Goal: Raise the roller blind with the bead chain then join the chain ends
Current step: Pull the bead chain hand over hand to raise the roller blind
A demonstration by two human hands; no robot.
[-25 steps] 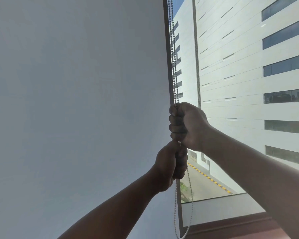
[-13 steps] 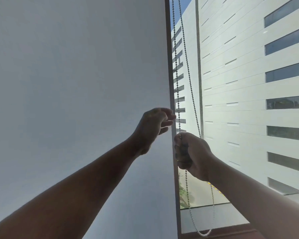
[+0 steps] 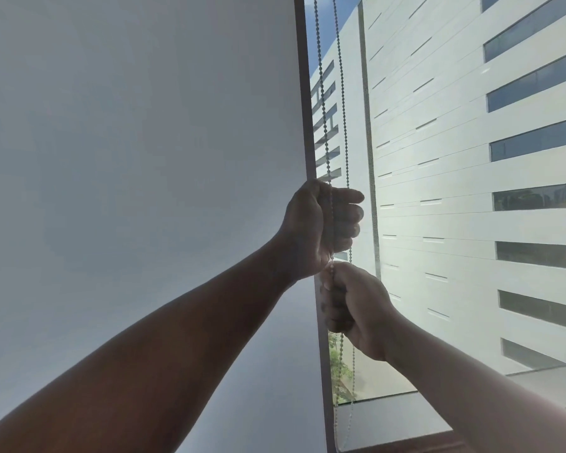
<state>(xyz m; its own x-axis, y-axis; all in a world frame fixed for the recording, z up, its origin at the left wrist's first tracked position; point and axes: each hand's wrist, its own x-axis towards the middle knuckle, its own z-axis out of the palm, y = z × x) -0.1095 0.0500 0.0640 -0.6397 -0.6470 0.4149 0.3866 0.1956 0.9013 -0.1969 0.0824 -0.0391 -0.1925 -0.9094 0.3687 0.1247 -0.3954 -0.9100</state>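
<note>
A white roller blind [image 3: 138, 165] fills the left of the view, its dark right edge running down the middle. Beside that edge hangs a bead chain [image 3: 322, 93] in two strands that loop near the sill. My left hand [image 3: 321, 223] is closed around the nearer strand, just right of the blind's edge. My right hand [image 3: 353, 305] sits directly under it, also fisted on that strand, almost touching the left hand. The second strand [image 3: 342, 93] runs free behind my left fingers.
To the right is a bare window pane [image 3: 455, 191] showing a pale building outside. A grey sill [image 3: 406, 416] and a reddish-brown ledge lie at the bottom right, where the chain's loop hangs.
My left hand, open and off the chain half a second ago, has closed on the strand above my right hand. My right hand has moved downward with the chain.
</note>
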